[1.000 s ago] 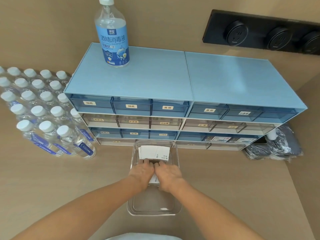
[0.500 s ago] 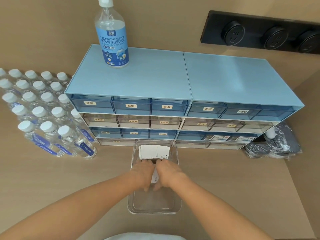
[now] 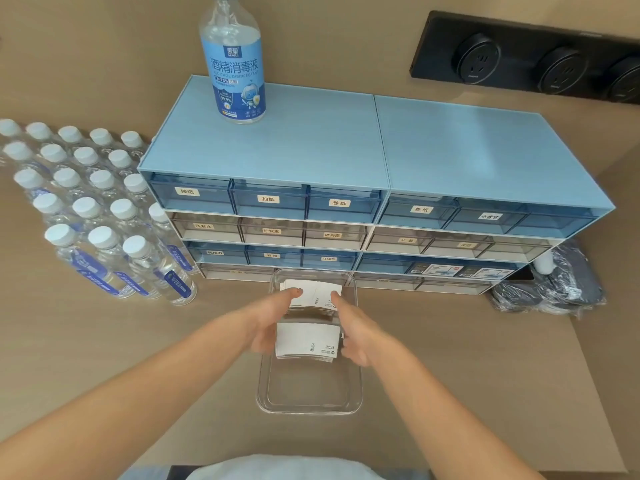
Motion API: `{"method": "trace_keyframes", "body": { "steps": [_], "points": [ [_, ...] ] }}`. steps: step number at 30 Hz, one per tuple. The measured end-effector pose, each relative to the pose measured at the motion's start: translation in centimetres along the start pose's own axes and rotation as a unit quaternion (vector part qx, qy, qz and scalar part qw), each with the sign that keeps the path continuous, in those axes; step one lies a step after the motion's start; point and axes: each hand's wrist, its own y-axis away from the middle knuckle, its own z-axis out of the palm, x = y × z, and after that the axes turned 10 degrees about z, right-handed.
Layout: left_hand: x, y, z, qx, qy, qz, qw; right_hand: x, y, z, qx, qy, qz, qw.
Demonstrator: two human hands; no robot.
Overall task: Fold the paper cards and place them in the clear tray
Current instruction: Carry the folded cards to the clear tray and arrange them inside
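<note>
A clear tray [image 3: 309,400] lies on the tan table in front of the drawer unit. At its far end stands a stack of white folded paper cards [image 3: 317,295]. My left hand [image 3: 268,320] and my right hand [image 3: 360,332] hold a second white paper card [image 3: 306,341] between them by its side edges, over the middle of the tray. Both forefingers reach forward and touch the front of the far stack. The near half of the tray holds nothing that I can see.
A blue drawer unit [image 3: 346,161] with labelled drawers stands right behind the tray, with a disinfectant bottle [image 3: 235,60] on top. Several small water bottles [image 3: 93,216] crowd the left. A dark wrapped bundle [image 3: 554,285] lies at right. A black socket strip [image 3: 526,60] is on the wall.
Both hands were pressed together, palms down, over a card in the tray. They have spread apart and now show a wide white card held between them, forefingers on the far stack.
</note>
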Motion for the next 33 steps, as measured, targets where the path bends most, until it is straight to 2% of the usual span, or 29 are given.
{"method": "trace_keyframes", "body": {
  "steps": [4, 9, 17, 23, 25, 28, 29, 30, 31, 33],
  "points": [
    [-2.1, -2.5, 0.9, 0.064, 0.008, -0.009, 0.998, 1.4, -0.6, 0.8, -0.001, -0.041, 0.005, 0.999],
    [-4.1, -4.0, 1.5, 0.101, -0.004, 0.023, 0.995, 2.0, -0.5, 1.5, 0.03, -0.011, -0.006, 0.999],
    [-4.1, -3.8, 1.6, 0.103, 0.006, 0.024, 0.994, 2.6, -0.7, 2.5, 0.106, 0.124, -0.023, 0.986],
    [-3.6, -3.1, 1.6, 0.089, -0.001, 0.014, 0.996, 2.8, -0.4, 1.9, 0.123, 0.151, -0.036, 0.98],
    [-3.1, -2.7, 1.3, 0.08, -0.014, 0.011, 0.997, 2.7, -0.1, 1.5, 0.125, 0.182, -0.064, 0.973],
    [-2.5, -2.2, 0.4, 0.066, -0.045, 0.066, 0.995, 2.3, 1.1, 0.9, 0.139, 0.25, -0.148, 0.947],
    [-2.3, -2.0, 0.1, 0.067, -0.097, 0.096, 0.988, 2.1, 1.6, 0.6, 0.155, 0.298, -0.175, 0.926],
    [-2.3, -1.7, -0.1, 0.069, -0.197, 0.131, 0.969, 2.0, 2.0, 0.3, 0.172, 0.353, -0.197, 0.898],
    [-2.4, -1.3, -0.2, 0.072, -0.325, 0.162, 0.929, 1.8, 2.4, 0.1, 0.184, 0.407, -0.219, 0.868],
    [-3.1, -0.6, 0.3, 0.069, -0.537, 0.216, 0.812, 1.9, 2.7, 0.1, 0.182, 0.5, -0.26, 0.806]
  ]
}}
